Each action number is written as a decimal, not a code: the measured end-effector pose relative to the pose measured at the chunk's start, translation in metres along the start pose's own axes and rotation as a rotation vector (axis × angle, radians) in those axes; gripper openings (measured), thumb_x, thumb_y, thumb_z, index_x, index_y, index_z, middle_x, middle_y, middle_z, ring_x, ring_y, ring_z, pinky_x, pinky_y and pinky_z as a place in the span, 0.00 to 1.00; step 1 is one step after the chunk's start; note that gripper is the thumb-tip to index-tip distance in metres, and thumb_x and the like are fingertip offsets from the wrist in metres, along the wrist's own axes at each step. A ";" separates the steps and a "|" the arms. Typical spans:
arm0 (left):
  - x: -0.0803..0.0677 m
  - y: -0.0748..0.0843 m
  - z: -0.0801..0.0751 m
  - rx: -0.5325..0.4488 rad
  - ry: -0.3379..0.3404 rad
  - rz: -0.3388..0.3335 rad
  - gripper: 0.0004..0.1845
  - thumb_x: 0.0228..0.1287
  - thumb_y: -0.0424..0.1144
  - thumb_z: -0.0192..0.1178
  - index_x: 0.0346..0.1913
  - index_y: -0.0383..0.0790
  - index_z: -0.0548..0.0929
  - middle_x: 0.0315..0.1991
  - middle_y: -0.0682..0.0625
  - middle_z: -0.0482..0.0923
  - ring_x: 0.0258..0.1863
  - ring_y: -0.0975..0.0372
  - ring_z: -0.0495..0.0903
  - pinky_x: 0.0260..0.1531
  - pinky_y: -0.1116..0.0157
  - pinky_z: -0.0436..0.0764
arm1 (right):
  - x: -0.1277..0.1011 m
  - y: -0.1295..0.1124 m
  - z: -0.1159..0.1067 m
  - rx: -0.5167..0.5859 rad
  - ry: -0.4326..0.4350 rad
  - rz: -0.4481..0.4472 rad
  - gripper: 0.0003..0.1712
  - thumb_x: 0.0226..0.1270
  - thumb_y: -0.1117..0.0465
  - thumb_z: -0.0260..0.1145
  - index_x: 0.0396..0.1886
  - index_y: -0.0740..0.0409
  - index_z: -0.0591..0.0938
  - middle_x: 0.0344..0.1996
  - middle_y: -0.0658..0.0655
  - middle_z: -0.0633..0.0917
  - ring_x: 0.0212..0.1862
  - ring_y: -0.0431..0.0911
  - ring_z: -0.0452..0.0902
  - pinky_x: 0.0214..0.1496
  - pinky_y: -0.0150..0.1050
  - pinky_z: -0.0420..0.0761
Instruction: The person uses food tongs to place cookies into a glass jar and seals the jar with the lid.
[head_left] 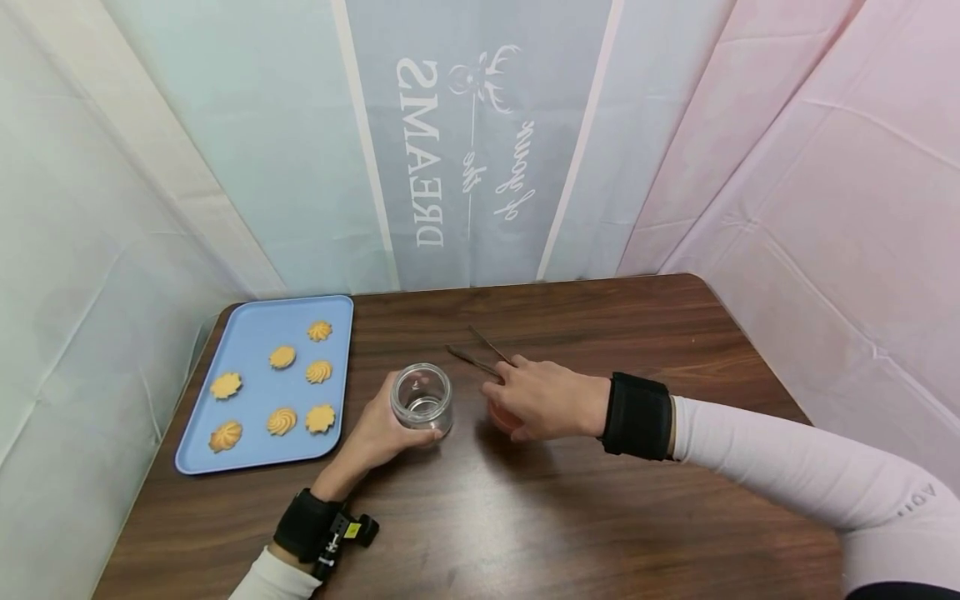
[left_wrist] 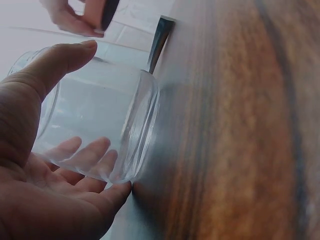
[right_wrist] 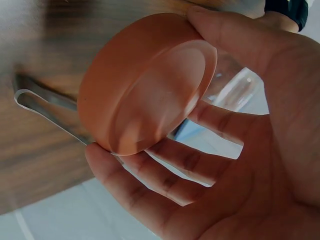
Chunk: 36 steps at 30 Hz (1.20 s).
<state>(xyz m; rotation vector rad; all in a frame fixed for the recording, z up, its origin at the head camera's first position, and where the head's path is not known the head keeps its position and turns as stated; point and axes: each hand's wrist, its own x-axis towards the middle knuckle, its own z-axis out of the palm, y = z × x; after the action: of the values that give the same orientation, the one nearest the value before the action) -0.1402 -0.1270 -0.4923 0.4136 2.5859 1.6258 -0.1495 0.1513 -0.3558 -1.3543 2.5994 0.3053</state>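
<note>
My left hand [head_left: 381, 435] grips a clear glass jar [head_left: 423, 398] from its left side, thumb in front and fingers round the back. The jar is upright with an uncovered mouth and nothing inside; its base is right at the tabletop in the left wrist view. To its right, my right hand [head_left: 553, 400] holds a round orange-brown lid [right_wrist: 142, 90], thumb on one side of the rim and fingertips on the other. In the head view the hand covers most of the lid. Metal tongs [head_left: 472, 358] lie just beyond the right hand, partly hidden by it.
A blue tray [head_left: 251, 333] at the left of the wooden table [head_left: 600, 517] bears several flower-shaped cookies [head_left: 282, 421], spaced apart. Fabric backdrops [head_left: 480, 167] hang behind and on both sides of the table.
</note>
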 end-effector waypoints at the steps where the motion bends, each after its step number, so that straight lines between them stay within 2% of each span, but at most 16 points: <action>1: 0.000 0.000 0.000 -0.002 -0.001 -0.001 0.53 0.45 0.44 0.88 0.74 0.44 0.67 0.64 0.44 0.79 0.62 0.49 0.80 0.60 0.47 0.77 | -0.001 0.000 0.003 0.004 -0.004 0.000 0.39 0.61 0.44 0.82 0.65 0.57 0.78 0.55 0.62 0.82 0.57 0.59 0.81 0.50 0.46 0.87; 11: 0.000 -0.001 0.000 -0.001 -0.001 -0.005 0.53 0.46 0.43 0.87 0.74 0.43 0.67 0.64 0.43 0.79 0.62 0.49 0.79 0.60 0.47 0.76 | -0.001 -0.002 0.036 0.013 -0.021 0.004 0.42 0.60 0.40 0.82 0.66 0.58 0.78 0.56 0.61 0.82 0.55 0.54 0.81 0.49 0.43 0.86; 15: 0.000 0.000 0.000 -0.010 -0.005 0.001 0.53 0.46 0.42 0.87 0.74 0.42 0.67 0.65 0.41 0.79 0.62 0.48 0.79 0.61 0.46 0.76 | -0.001 -0.004 0.042 -0.005 -0.014 0.003 0.42 0.60 0.39 0.81 0.65 0.57 0.78 0.56 0.60 0.83 0.56 0.53 0.81 0.48 0.44 0.87; 25: -0.001 0.000 0.001 -0.023 -0.006 0.004 0.52 0.46 0.42 0.87 0.74 0.44 0.67 0.65 0.41 0.79 0.63 0.48 0.80 0.62 0.46 0.76 | -0.004 -0.006 0.055 -0.039 0.022 -0.031 0.40 0.58 0.35 0.81 0.59 0.56 0.80 0.49 0.58 0.82 0.47 0.50 0.80 0.44 0.41 0.85; 36: -0.001 -0.001 0.001 -0.035 -0.011 0.005 0.52 0.48 0.43 0.87 0.74 0.44 0.67 0.65 0.42 0.79 0.64 0.48 0.79 0.63 0.45 0.75 | -0.005 -0.008 0.068 -0.021 0.009 -0.016 0.43 0.56 0.36 0.82 0.61 0.57 0.80 0.49 0.58 0.81 0.47 0.49 0.80 0.43 0.38 0.84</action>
<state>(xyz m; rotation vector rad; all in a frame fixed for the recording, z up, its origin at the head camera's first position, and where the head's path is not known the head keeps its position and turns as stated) -0.1392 -0.1267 -0.4935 0.4258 2.5465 1.6628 -0.1351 0.1694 -0.4207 -1.3860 2.5988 0.3255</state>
